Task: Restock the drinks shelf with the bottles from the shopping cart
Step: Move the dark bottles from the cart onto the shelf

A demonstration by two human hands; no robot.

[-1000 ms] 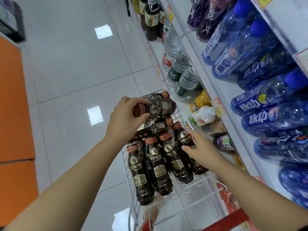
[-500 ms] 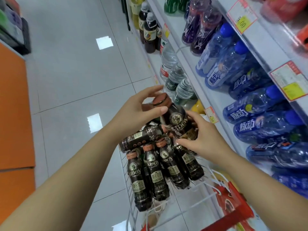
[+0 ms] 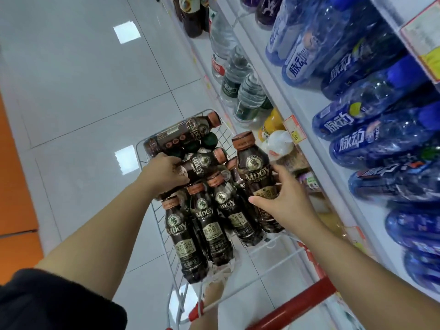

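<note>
A white wire shopping cart (image 3: 269, 250) holds several dark coffee bottles with brown caps. My right hand (image 3: 283, 201) grips one upright coffee bottle (image 3: 256, 172) at the cart's right side, beside the shelf. My left hand (image 3: 164, 172) is curled round a second coffee bottle (image 3: 202, 161) that lies tilted on top of the pile. Another bottle (image 3: 181, 133) lies flat across the far end of the cart. Three more bottles (image 3: 209, 217) lean in the near part of the cart.
The drinks shelf (image 3: 271, 91) runs along the right, with blue bottles (image 3: 357, 120) lying on the upper level and water bottles (image 3: 240, 84) below. A price tag (image 3: 294, 128) hangs on the shelf edge. The cart's red handle (image 3: 295, 306) is near me. White tiled floor lies left.
The bottle passed from my left hand into my right, which now holds it upright beside the shelf. My left hand dropped back onto the pile and took hold of another bottle.
</note>
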